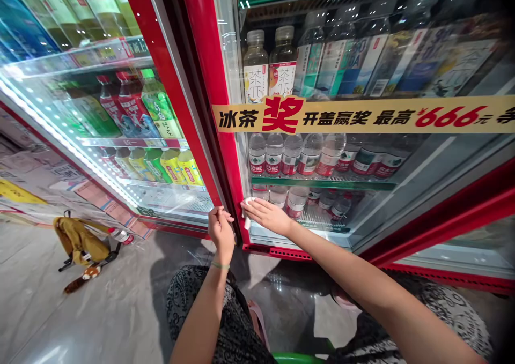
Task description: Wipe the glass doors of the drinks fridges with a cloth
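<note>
My right hand (270, 217) presses a crumpled white cloth (247, 223) against the red left edge of a glass-door drinks fridge (237, 165). Its fingers lie close together over the cloth, which hangs out below them; whether it is paper or fabric cannot be made out. Beside it, to the left, my left hand (221, 229) is loosely curled, with nothing seen in it. It is close to the lower corner of the neighbouring fridge's red frame (197, 160); whether it touches is unclear. Small water bottles (296, 202) stand behind the glass near my right hand.
A yellow banner (341, 116) crosses the glass door. More bottles (132, 104) fill the left fridge. On the grey floor (129, 305) at left are a mustard backpack (82, 240), a plush toy (84, 279) and a water bottle (120, 236). Something green (298, 358) is below me.
</note>
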A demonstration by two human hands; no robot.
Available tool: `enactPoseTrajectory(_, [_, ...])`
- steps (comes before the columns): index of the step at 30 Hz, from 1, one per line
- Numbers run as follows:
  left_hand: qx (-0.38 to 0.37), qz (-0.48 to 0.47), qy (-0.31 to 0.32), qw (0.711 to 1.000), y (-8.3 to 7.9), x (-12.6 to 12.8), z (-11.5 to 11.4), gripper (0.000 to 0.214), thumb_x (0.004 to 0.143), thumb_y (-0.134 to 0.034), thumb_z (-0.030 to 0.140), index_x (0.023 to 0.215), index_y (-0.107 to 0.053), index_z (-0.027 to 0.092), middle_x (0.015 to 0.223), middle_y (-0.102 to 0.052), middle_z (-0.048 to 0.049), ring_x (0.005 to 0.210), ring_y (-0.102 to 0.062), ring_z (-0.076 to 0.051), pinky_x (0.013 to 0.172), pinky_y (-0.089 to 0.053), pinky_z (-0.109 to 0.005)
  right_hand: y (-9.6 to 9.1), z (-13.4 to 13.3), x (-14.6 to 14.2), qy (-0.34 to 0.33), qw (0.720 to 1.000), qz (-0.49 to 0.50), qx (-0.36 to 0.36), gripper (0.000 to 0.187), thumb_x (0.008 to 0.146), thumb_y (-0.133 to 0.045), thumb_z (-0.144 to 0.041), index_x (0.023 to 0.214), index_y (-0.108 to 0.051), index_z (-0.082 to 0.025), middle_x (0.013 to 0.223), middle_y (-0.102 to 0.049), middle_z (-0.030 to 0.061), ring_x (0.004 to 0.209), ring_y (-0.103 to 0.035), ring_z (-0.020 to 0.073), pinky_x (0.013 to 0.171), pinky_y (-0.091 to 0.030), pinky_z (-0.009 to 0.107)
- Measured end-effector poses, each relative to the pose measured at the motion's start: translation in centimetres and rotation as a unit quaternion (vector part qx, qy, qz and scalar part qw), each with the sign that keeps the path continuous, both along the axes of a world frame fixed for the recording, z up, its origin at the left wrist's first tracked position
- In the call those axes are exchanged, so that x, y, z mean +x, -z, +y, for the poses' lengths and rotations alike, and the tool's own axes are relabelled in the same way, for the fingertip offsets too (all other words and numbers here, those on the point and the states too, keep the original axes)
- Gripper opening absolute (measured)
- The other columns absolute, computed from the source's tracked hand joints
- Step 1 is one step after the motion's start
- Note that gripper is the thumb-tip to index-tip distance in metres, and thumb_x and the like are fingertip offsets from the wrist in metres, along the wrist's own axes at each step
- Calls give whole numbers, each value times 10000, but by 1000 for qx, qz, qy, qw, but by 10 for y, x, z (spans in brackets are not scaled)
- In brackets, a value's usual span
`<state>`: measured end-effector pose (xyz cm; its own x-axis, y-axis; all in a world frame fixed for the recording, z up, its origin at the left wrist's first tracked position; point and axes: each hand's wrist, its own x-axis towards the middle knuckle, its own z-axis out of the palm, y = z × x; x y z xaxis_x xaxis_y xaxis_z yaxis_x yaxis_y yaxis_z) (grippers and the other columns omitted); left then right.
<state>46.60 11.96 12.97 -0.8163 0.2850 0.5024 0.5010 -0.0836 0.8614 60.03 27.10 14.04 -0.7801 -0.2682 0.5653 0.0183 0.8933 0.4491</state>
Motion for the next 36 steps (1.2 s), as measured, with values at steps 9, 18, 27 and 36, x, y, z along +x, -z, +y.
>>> enactPoseTrajectory(9, [34, -53, 0, 998, -8, -2, -4, 199, 1023, -441, 353, 1011, -583, 214, 691, -602, 49, 571, -628, -115, 658, -510, -263, -36, -3, 7, 80, 982, 105, -138, 628, 1014, -490, -74, 1599, -383, -278, 1616, -448, 32, 1492, -447, 214, 1297, -334, 470])
enactPoseTrajectory(18, [36, -29, 54, 997, 1, 8, 4, 240, 1034, -458, 404, 1009, -600, 212, 695, -596, 49, 583, -617, -95, 663, -516, -232, -18, 9, 65, 89, 984, 103, -115, 611, 1033, -477, -87, 1600, -380, -295, 1542, -553, 12, 1415, -540, 174, 1270, -380, 396])
enactPoseTrajectory(27, [-42, 33, 72, 996, 14, 12, 14, 258, 1039, -424, 376, 1035, -620, 209, 723, -625, 37, 595, -648, -93, 662, -518, -226, 9, 21, 113, 120, 978, 138, -94, 413, 1010, -574, -139, 1346, -680, -353, 1331, -723, -5, 1178, -654, 170, 1075, -519, 335])
enactPoseTrajectory(36, [-73, 90, 111, 987, 22, 24, 19, 252, 1023, -462, 385, 1040, -640, 206, 740, -667, 15, 633, -678, -107, 668, -554, -230, 14, 30, 154, 270, 854, 337, -289, 253, 998, -533, -225, 1046, -781, -204, 976, -691, 86, 939, -634, 225, 855, -526, 369])
